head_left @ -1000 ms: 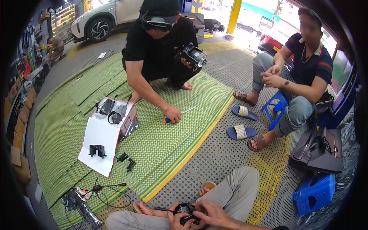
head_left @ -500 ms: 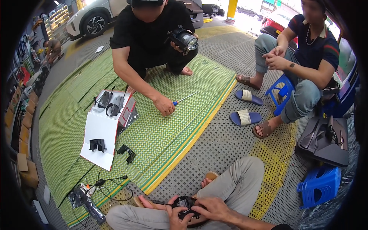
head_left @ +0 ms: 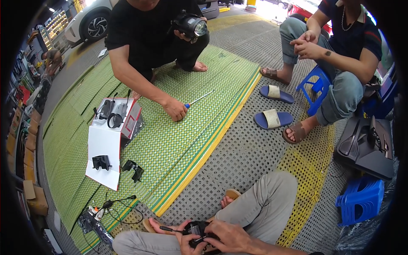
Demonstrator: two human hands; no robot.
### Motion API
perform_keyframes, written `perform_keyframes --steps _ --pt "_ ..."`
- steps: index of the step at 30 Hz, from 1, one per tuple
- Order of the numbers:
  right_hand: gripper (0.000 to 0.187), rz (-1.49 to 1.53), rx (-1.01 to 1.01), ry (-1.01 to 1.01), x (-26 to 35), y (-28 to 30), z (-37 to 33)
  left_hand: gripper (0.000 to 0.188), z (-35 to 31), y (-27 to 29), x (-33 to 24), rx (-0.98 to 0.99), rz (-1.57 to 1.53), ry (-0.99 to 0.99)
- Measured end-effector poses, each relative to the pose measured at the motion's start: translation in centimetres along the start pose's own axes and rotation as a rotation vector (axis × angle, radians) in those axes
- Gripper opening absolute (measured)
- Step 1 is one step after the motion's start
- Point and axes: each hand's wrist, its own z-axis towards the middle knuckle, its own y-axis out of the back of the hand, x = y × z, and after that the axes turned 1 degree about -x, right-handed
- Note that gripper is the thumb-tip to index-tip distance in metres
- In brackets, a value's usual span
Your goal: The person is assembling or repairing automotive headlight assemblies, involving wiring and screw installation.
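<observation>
Over my crossed legs I hold a black device with metal fins (head_left: 196, 230) and a short cable sticking out to the left. My left hand (head_left: 188, 245) grips its left side, fingers wrapped round the edge. My right hand (head_left: 229, 236) is closed over its right side, thumb and fingers pressing on it. The palms hide much of its underside. Across the mat (head_left: 191, 140), a squatting person's hand (head_left: 175, 109) holds a screwdriver (head_left: 199, 98) with a blue handle, and their other hand holds a black lamp with a clear round lens (head_left: 200, 28).
An open white box (head_left: 111, 123) with black parts sits on the mat, with a black bracket (head_left: 132, 171) beside it. Cables (head_left: 121, 208) lie near my left knee. Blue slippers (head_left: 273, 119), a seated person on a blue stool (head_left: 315, 89) and stacked blue stools (head_left: 360, 200) are to the right.
The view has shifted slightly, so the mat and people sit further left and higher. My hands have tilted the device a little, and its cable now shows more clearly.
</observation>
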Motion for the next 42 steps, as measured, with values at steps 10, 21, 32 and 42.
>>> perform_keyframes --steps 10,21,32,42 --pt "0.026 0.196 -0.235 -0.095 -1.6 0.1 0.9 0.033 0.3 0.0 -2.0 -0.006 0.043 0.021" --pt "0.025 0.414 -0.123 0.007 -2.0 1.1 1.6 0.033 0.9 0.1 -3.6 -0.016 0.044 0.196" --pt "0.030 0.184 -0.152 0.041 -1.8 0.4 1.9 0.032 1.1 -0.4 -1.2 -0.021 -0.033 -0.001" --pt "0.030 0.169 -0.113 0.207 0.9 0.4 2.1 0.030 2.6 1.0 -2.8 0.146 -0.283 0.169"
